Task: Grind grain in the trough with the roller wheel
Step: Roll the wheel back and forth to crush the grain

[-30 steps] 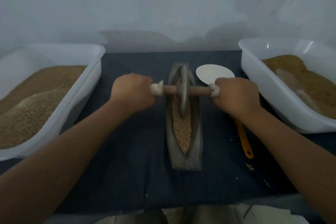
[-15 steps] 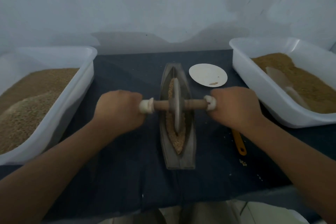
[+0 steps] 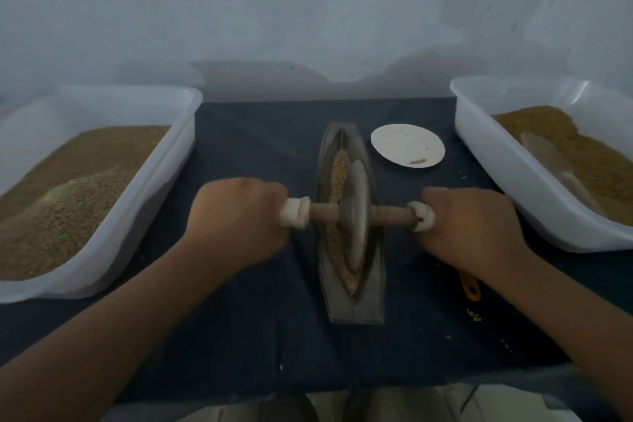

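Note:
A narrow boat-shaped metal trough (image 3: 352,305) lies lengthwise in the middle of the dark cloth, with brown grain (image 3: 339,168) along its groove. The grey roller wheel (image 3: 357,216) stands upright in the groove, in the trough's near half. Its wooden axle (image 3: 390,214) runs left to right. My left hand (image 3: 236,219) is closed on the white-wrapped left end of the axle. My right hand (image 3: 469,226) is closed on the white-wrapped right end.
A white tub (image 3: 164,161) of grain stands at the left, another white tub (image 3: 507,164) with brown grain and a pale scoop at the right. A small white dish (image 3: 407,144) sits behind my right hand. An orange handle (image 3: 470,288) shows under my right wrist.
Both hands have drawn the roller wheel toward me along the trough, from its far end to its near half. Grain now shows behind the wheel.

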`<state>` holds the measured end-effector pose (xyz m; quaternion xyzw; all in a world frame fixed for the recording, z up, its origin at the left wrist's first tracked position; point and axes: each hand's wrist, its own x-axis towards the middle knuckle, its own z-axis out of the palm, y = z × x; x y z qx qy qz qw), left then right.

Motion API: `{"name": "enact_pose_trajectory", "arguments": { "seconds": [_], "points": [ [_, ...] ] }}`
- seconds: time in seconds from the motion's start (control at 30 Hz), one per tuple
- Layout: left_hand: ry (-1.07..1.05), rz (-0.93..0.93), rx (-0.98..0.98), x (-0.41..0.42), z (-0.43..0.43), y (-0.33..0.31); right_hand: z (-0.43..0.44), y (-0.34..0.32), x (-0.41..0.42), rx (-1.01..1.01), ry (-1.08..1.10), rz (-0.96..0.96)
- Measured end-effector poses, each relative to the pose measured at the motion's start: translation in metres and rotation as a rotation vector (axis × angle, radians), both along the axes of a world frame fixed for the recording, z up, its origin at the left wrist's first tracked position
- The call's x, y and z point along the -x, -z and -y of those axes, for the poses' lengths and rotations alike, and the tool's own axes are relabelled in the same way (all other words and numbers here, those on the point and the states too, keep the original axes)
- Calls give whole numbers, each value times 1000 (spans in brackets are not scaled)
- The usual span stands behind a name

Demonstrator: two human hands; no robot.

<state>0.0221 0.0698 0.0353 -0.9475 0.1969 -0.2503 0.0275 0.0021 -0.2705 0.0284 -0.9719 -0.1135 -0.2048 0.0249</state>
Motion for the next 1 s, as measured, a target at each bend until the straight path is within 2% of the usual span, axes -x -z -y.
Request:
{"name": "enact_pose_trajectory", "arguments": {
  "seconds": [0.1,0.27,0.4,0.5,0.57,0.63,0.83,0.93,1.0],
  "points": [
    [-87,-131,30,-34,7,1,-9,-4,-30,45,45,-69],
    [-199,-232,111,-98,36,-24,-26,-23,-99,73,216,27],
    [-154,-250,58,-58,22,-17,-14,-20,-71,98,160,-82],
    [-64,-156,31,-8,-1,1,-8,-17,-22,113,-32,5],
    [-9,-114,55,4,-8,7,-4,-19,-11,67,-104,-3],
    [-11,-125,85,-10,-7,9,-7,-18,-23,79,-63,-8],
    [-193,-221,151,-95,33,-16,-27,-31,-95,48,135,31],
    [-168,-258,139,-76,24,-14,-23,-31,-86,92,124,2],
    [-98,-199,120,-42,11,-2,-17,-24,-55,111,56,-1]
  ]
}}
